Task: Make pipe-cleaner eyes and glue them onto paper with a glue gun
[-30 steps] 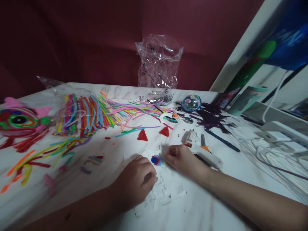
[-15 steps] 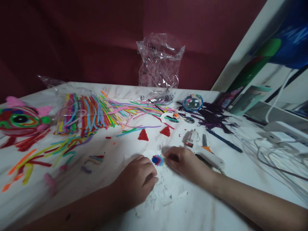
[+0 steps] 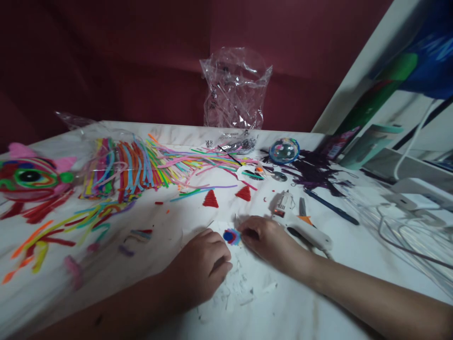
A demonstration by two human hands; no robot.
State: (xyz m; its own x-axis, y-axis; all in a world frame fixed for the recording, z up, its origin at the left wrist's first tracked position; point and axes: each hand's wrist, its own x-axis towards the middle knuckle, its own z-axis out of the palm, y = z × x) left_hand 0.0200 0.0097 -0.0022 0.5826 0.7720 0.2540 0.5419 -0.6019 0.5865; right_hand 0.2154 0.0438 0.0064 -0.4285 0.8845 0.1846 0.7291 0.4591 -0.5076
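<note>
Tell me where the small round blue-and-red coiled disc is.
Head view, centre of the white table: the disc lies between the left hand and right hand, just this side of the two red fuzzy cones.

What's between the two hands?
Between the left hand and right hand lies a small round blue-and-red disc, seen in the head view.
</note>
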